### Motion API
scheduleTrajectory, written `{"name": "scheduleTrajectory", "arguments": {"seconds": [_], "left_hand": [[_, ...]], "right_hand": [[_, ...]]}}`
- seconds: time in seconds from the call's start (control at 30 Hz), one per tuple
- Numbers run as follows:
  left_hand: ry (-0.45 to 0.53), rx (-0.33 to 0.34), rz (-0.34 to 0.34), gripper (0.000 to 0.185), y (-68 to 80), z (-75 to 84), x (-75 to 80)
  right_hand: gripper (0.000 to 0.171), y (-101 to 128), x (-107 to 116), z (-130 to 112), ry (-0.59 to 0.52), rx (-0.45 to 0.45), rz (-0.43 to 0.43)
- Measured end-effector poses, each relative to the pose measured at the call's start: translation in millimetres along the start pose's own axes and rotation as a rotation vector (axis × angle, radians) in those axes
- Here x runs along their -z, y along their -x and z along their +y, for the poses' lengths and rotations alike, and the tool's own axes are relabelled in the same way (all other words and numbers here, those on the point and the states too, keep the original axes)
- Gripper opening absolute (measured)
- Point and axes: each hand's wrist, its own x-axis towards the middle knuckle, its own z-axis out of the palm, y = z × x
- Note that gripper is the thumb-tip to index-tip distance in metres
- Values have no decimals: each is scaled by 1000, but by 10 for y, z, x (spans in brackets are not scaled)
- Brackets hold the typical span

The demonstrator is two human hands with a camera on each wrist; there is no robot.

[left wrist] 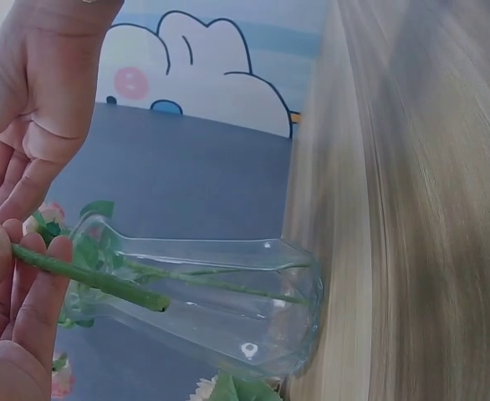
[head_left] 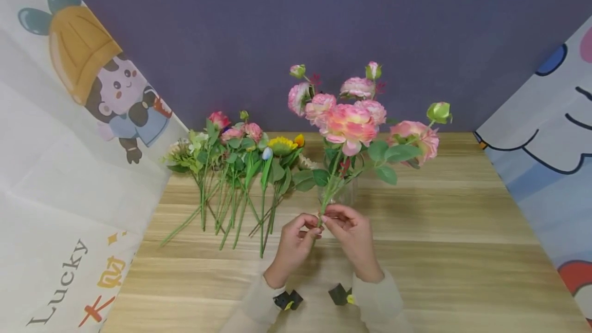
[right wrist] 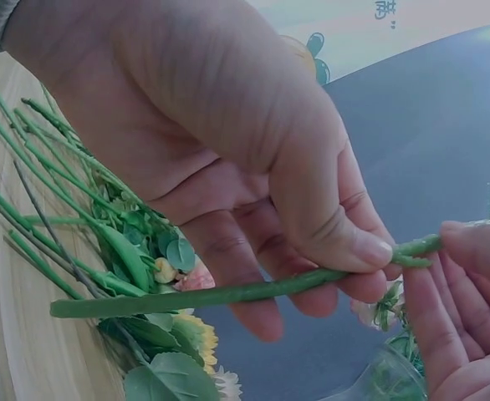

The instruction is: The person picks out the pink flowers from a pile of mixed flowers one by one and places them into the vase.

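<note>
Both hands are meeting over the tabletop [head_left: 439, 230], pinching the lower stem [head_left: 329, 189] of a pink flower spray [head_left: 350, 123]: the left hand [head_left: 296, 243] is holding it between thumb and fingers, and the right hand [head_left: 351, 233] is gripping it just beside. The stem's cut end is hanging right at the mouth of the glass vase [left wrist: 220, 301], which already has one thin stem inside. It looks like the insertion step; next the end needs steering down through the narrow neck. More loose flowers [head_left: 236, 168] are lying to the left.

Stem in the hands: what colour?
Green, plain; the stem shows best in the right wrist view.
</note>
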Motion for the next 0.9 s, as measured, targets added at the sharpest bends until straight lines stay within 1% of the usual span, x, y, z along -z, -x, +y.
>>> {"name": "scheduleTrajectory", "arguments": {"seconds": [0.13,0.23,0.43,0.6,0.7,0.73,0.83,0.9], "left_hand": [[-4,41,1,9,23,-113,-22],[-5,46,1,8,35,-183,-32],[6,35,-2,5,38,-206,-38],[2,34,-2,7,33,-202,-49],[2,34,-7,8,0,-60,-40],[6,43,-9,7,-8,-19,-38],[13,55,-6,7,-25,93,-34],[19,67,-4,6,-20,83,-35]], "right_hand": [[16,2,5,-4,-4,-5,-7],[16,2,8,7,1,-4,-6],[15,2,17,24,12,-3,-13],[15,4,22,34,9,27,-35],[15,0,23,47,4,45,-36],[15,-2,23,47,3,48,-33],[14,0,18,32,1,34,-18],[13,1,12,13,2,24,-8]]}}
